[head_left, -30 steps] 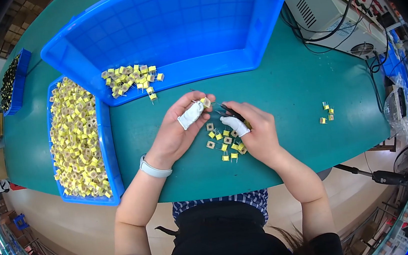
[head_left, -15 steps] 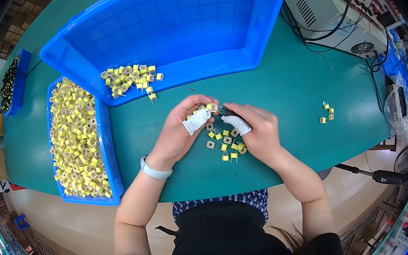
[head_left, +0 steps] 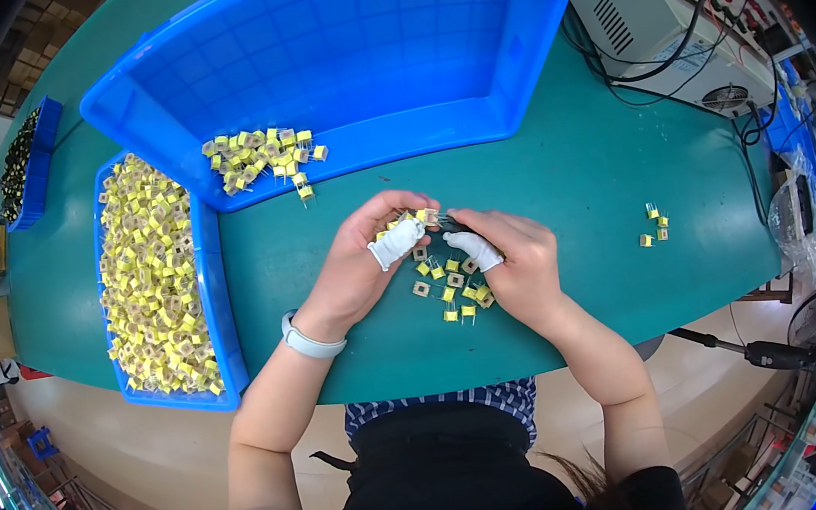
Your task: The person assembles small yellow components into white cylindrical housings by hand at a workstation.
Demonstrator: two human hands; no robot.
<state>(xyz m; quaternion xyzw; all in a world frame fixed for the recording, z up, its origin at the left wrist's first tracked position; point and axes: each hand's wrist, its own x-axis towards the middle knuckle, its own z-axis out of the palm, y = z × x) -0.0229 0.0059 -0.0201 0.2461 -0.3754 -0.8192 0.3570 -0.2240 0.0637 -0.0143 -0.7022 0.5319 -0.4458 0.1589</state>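
Observation:
My left hand (head_left: 353,261), a white cover on its thumb, is closed around several small yellow-taped coil components with wire pins; one component (head_left: 427,218) sticks out at the fingertips. A dark, slim tool (head_left: 451,223), seemingly tweezers, is pinched in my right hand (head_left: 518,252), its tip at that component's pins. My right thumb also wears a white cover. The tool's far end is hidden by my fingers. Under and between both hands lies a loose group of the same components (head_left: 455,280) on the green table (head_left: 360,366).
Left of my hands stands a blue bin (head_left: 222,327) heaped with these components. A large blue tub (head_left: 357,69) lies tipped at the back, with a small pile (head_left: 261,156) inside. A few components (head_left: 661,221) lie at right. A grey instrument (head_left: 628,23) with cables stands back right.
Both hands stay in almost the same place. The dark tool's tip and the component at my left fingertips have shifted very slightly.

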